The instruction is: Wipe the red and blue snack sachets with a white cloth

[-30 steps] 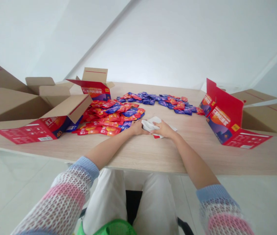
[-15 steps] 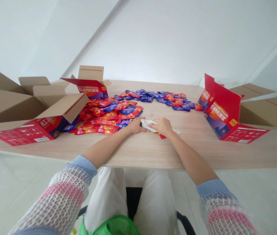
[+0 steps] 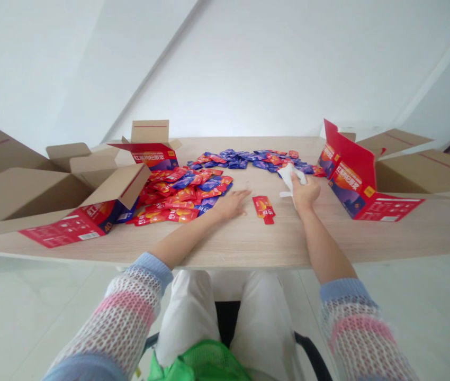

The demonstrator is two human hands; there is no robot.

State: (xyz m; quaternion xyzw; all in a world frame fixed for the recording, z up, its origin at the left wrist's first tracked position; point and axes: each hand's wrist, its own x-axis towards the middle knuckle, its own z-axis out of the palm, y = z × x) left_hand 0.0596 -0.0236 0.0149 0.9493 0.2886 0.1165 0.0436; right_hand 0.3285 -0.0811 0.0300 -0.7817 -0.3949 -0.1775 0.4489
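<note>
A single red sachet (image 3: 263, 208) lies flat on the wooden table between my two hands. My left hand (image 3: 232, 205) is open, its fingers stretched toward the sachet without touching it. Beside that hand spreads a pile of red and purple sachets (image 3: 181, 196). My right hand (image 3: 305, 191), lifted to the right of the lone sachet, is closed on a crumpled white tissue (image 3: 290, 177). Part of the tissue hangs below the fingers. Behind, a row of purple and red sachets (image 3: 233, 159) runs across the table.
A large opened red carton (image 3: 66, 225) stands at the left, flaps spread. Another opened carton (image 3: 155, 154) is behind the pile. At the right stands an opened red carton (image 3: 352, 182). The table's (image 3: 233, 254) near edge runs just above my knees.
My right hand has moved right and up, carrying the tissue off the red sachet, which is now uncovered. My left hand has let go of what it touched and its fingers have spread.
</note>
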